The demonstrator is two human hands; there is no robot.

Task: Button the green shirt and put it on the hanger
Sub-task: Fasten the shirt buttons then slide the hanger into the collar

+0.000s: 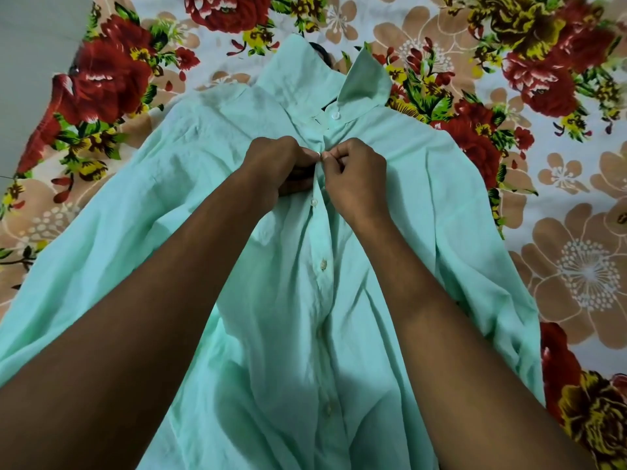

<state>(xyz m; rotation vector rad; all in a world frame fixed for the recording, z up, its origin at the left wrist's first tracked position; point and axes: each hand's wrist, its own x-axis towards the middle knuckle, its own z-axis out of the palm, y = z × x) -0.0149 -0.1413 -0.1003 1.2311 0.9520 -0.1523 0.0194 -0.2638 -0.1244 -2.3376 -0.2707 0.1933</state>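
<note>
Green shirt [339, 317] lies front-up on the floral bedsheet [559, 164]. We reach both forearms in; left hand [274, 164] and right hand [353, 174] pinch the placket below the collar button [335, 115], fingers curled. Dark object behind the collar, possibly a hanger, mostly hidden.

left hand [276, 164] bare | right hand [356, 179] bare | forearms unsleeved

A home bedroom: a bed under a flowered bedsheet [559, 205], red roses and beige blossoms.
</note>
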